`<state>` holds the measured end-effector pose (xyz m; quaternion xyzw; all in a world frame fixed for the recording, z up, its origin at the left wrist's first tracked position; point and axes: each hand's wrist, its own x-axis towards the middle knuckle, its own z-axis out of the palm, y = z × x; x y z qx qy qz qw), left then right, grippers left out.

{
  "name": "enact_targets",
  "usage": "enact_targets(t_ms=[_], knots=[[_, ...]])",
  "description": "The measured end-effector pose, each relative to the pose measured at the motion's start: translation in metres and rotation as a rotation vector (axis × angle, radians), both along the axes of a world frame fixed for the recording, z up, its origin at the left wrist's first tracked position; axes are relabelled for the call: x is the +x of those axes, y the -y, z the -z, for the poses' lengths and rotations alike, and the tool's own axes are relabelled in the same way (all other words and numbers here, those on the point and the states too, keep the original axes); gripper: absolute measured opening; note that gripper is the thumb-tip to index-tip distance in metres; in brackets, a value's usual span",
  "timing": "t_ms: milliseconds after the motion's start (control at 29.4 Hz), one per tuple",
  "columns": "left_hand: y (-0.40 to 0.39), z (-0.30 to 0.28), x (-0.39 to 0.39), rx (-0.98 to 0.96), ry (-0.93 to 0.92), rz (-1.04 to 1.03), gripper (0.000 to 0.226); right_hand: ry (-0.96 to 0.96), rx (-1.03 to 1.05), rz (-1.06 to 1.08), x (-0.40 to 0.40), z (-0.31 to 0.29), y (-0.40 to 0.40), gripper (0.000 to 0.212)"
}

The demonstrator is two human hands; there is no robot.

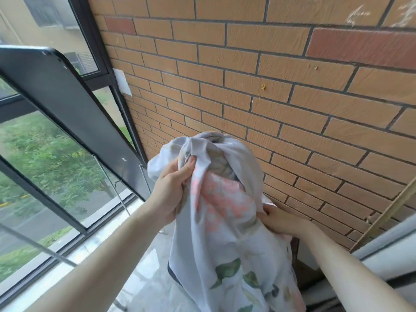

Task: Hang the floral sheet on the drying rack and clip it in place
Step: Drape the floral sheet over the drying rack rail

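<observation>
From the head camera, a bunched white cotton sheet printed with pink flowers and green leaves [225, 210] is held up in front of the person, its gathered top raised against a wall of tan and red brick tiles [281, 86] and its loose lower part hanging down towards the bottom edge of the view. The left hand [171, 190] grips the sheet on its left side, fingers [189, 163] curled into a fold of the cloth near the top of the bundle. The right hand [281, 218] holds the sheet's right side lower down, its fingers closed on the fabric and partly hidden behind it. Both bare forearms reach up from the lower corners. To the left, a black-framed window [56, 104] stands swung open, with green trees and a road visible through the glass. A thin grey metal rod [33, 242] crosses the lower left, in front of the window. A pale tiled floor [148, 273] shows beneath the sheet.
</observation>
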<state>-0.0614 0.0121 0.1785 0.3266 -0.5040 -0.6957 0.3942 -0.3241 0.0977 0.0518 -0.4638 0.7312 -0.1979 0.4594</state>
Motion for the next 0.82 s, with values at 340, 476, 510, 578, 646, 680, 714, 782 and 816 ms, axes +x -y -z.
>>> enact_targets(t_ms=[340, 476, 510, 578, 646, 680, 714, 782, 816], knots=[[0.008, -0.031, 0.097, -0.030, 0.012, -0.224, 0.022, 0.191, -0.585, 0.339, 0.080, -0.101, 0.001, 0.009], [0.013, -0.064, 0.148, -0.129, -0.002, -0.321, 0.021, -0.027, -0.853, 0.313, 0.125, -0.176, 0.017, 0.025], [0.013, -0.076, 0.161, -0.175, 0.020, -0.357, 0.021, -0.064, -0.918, 0.302, 0.137, -0.198, 0.024, 0.028], [0.013, -0.100, 0.191, -0.278, 0.066, -0.426, 0.021, -0.149, -1.052, 0.270, 0.164, -0.243, 0.034, 0.030], [0.009, -0.128, 0.221, -0.397, 0.151, -0.495, 0.022, -0.209, -1.175, 0.243, 0.194, -0.292, 0.043, 0.033], [0.007, -0.141, 0.236, -0.457, 0.198, -0.537, 0.022, -0.236, -1.235, 0.223, 0.211, -0.318, 0.047, 0.036], [0.003, -0.157, 0.253, -0.499, 0.246, -0.575, 0.023, -0.274, -1.295, 0.197, 0.230, -0.345, 0.051, 0.038], [0.000, -0.185, 0.275, -0.555, 0.292, -0.627, 0.021, -0.315, -1.374, 0.165, 0.263, -0.394, 0.058, 0.034], [-0.006, -0.202, 0.299, -0.582, 0.301, -0.663, 0.019, -0.341, -1.424, 0.146, 0.291, -0.420, 0.059, 0.032]])
